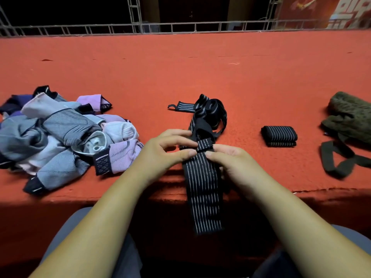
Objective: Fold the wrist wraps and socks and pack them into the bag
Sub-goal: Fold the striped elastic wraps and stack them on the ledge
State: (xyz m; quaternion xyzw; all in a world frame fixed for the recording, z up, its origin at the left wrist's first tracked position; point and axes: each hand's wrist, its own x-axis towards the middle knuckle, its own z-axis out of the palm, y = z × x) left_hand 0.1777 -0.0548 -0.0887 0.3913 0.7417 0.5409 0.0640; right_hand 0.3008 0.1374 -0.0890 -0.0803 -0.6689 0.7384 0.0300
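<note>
A black wrist wrap with thin white stripes (pixel 203 183) hangs over the front edge of the red surface, its top end folded into a small roll. My left hand (pixel 164 151) and my right hand (pixel 230 159) pinch that rolled end from either side. Just behind it lies a tangle of more black striped wraps (pixel 208 113). One folded wrap (pixel 279 135) sits to the right. A heap of grey, lilac and black socks (pixel 62 131) lies at the left. The dark olive bag (pixel 349 121) with its strap (pixel 339 159) rests at the far right.
The red carpeted surface (pixel 180 73) stretches far back to a metal truss railing (pixel 180 27). Its front edge runs just below my hands, above my lap. Open carpet lies between the folded wrap and the bag.
</note>
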